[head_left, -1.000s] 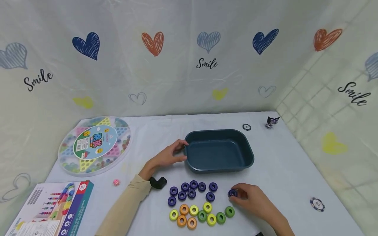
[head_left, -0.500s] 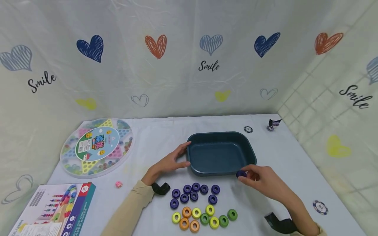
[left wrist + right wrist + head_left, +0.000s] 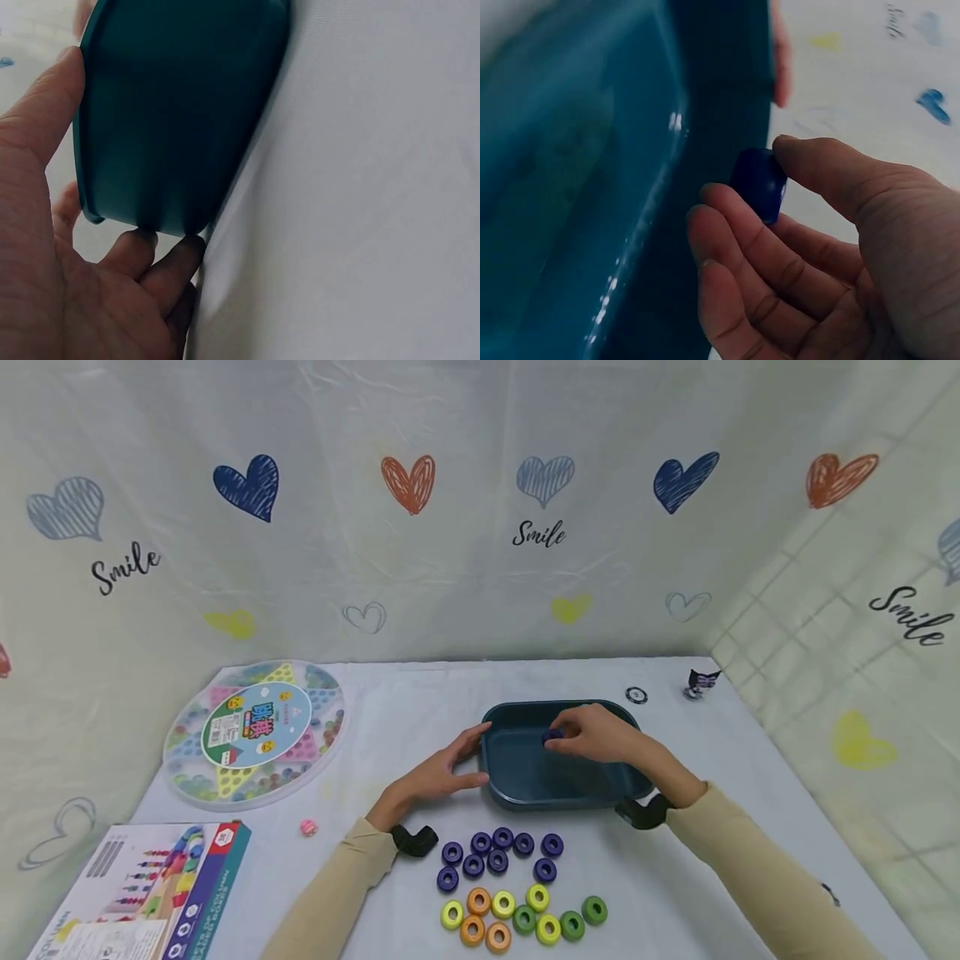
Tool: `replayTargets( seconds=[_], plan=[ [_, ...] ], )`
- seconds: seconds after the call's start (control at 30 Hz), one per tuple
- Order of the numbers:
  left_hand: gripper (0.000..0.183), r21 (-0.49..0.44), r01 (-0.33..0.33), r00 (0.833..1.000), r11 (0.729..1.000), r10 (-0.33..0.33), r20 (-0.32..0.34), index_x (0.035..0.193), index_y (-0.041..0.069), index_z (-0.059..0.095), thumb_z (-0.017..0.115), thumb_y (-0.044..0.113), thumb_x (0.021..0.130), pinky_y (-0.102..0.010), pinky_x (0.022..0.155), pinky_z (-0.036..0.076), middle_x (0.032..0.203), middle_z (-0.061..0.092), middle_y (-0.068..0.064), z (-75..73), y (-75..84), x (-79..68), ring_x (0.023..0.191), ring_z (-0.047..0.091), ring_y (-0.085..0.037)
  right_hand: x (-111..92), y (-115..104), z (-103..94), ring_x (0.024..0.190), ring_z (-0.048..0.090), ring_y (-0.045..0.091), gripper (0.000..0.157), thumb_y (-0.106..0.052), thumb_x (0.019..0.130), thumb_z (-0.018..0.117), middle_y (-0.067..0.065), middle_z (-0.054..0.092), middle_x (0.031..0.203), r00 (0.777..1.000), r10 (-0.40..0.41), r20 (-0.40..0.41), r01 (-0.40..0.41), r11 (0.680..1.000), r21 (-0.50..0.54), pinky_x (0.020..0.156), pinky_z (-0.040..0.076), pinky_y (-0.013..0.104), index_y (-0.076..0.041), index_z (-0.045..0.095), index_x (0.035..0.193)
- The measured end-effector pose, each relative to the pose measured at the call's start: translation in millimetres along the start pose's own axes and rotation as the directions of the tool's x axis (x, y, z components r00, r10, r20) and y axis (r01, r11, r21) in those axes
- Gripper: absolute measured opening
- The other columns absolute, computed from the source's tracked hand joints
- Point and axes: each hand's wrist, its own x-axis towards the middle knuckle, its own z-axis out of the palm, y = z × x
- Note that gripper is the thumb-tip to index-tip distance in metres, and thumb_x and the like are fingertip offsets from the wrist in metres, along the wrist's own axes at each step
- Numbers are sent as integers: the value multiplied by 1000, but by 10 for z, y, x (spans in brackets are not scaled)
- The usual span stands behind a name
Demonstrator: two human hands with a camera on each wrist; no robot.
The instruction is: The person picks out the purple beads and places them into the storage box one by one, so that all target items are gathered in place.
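Note:
In the head view my left hand (image 3: 438,774) rests its fingertips against the left end of a dark teal tray (image 3: 517,796), thumb and fingers spread. The left wrist view has its fingertips on the outside of the tray wall (image 3: 165,150). My right hand (image 3: 596,733) is over the tray, pinching a dark purple ring bead (image 3: 552,737) between thumb and fingers. Up close in the right wrist view, the bead (image 3: 759,184) looks deep blue and glossy. In front of the tray lie more purple beads (image 3: 497,861), with orange (image 3: 478,901), yellow (image 3: 503,904) and green (image 3: 594,909) ones nearer me.
A round Chinese checkers set (image 3: 255,735) lies at the back left, a bead toy box (image 3: 135,893) at the front left. Between them and my left arm is a small pink piece (image 3: 308,827). A poker chip (image 3: 636,695) and a figurine (image 3: 701,683) are at the back right.
My right hand has picked the purple bead off the table and carried it up and left over the tray. My left hand has stayed at the tray's left end.

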Motion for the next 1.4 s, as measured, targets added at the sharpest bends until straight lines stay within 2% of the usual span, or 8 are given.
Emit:
replayTargets(
  seconds=[0.17,0.27,0.4,0.57,0.83,1.17,1.3,1.4],
  plan=[
    [77,-4,4,1000,1000,-4,7,142,40,14,61,47,82,-40,105,23,147,19,11,-17,8,-15,131,26,-10,422,-26,62,56,56,9,33,-28,85,62,-4,61,67,997,-33,74,36,999,-41,55,46,26,-1,62,104],
    [77,-23,0,1000,1000,0,12,144,34,15,61,42,83,-42,104,23,147,20,7,-39,99,-41,131,26,-12,617,-38,161,57,55,8,30,-27,84,63,-4,60,70,993,-31,113,40,996,-80,55,46,24,-1,64,101],
    [77,-35,0,1000,999,1,31,145,25,15,62,32,85,-42,104,24,148,19,1,-75,267,-86,131,26,-14,791,-60,295,59,56,10,27,-24,85,62,-2,60,71,981,14,192,5,995,-95,55,46,24,0,64,98],
    [76,-4,15,999,1000,-15,49,146,22,15,61,30,86,-40,104,25,148,19,-3,-70,351,-105,131,26,-15,886,-46,401,53,56,11,17,-21,86,62,1,60,62,970,63,235,-40,994,-102,51,45,24,-3,64,86],
    [74,2,1,999,1000,-1,37,145,21,16,61,28,87,-42,104,25,148,19,-4,-105,330,-89,131,27,-18,971,-65,389,55,59,13,17,-18,81,67,2,61,63,964,164,207,-151,985,-81,51,49,26,-2,66,83],
    [76,-9,7,999,1000,-7,38,145,21,16,61,31,86,-42,104,24,148,19,-4,-104,318,-81,131,26,-16,913,-100,360,48,52,13,26,-24,85,63,2,55,55,961,215,174,-201,975,-95,47,43,24,-3,66,69],
    [77,-13,6,1000,1000,-6,21,144,33,14,62,39,84,-41,105,22,147,20,6,-47,110,-24,131,25,-10,792,-174,290,50,51,13,30,-29,87,60,3,56,58,967,208,148,-187,972,-145,48,42,26,-2,66,77],
    [77,-1,-1,1000,1000,1,9,142,41,13,61,46,82,-39,105,22,146,21,12,-24,-31,9,130,25,-6,646,-243,217,57,54,13,29,-29,87,59,3,61,70,986,139,88,-122,977,-176,54,45,28,-1,66,90]
  ],
)
